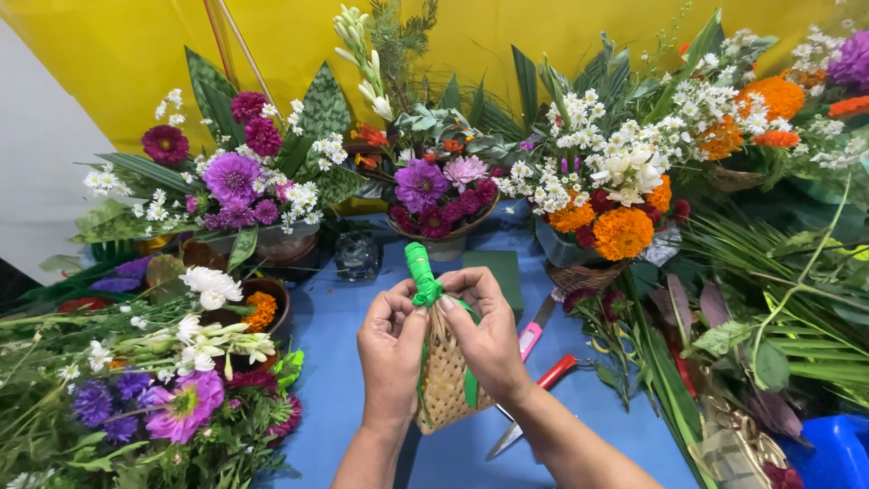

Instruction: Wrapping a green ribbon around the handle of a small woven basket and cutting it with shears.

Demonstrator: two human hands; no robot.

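Seeing both hands, left hand (391, 349) and right hand (484, 335), gripping a woven basket (445, 380); fingers pinch its green ribbon (421, 272), possibly knotted, above the blue counter (339, 362).

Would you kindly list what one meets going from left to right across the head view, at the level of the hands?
Pink flower → left hand → woven basket → right hand → red-handled scissors → green palm leaves.
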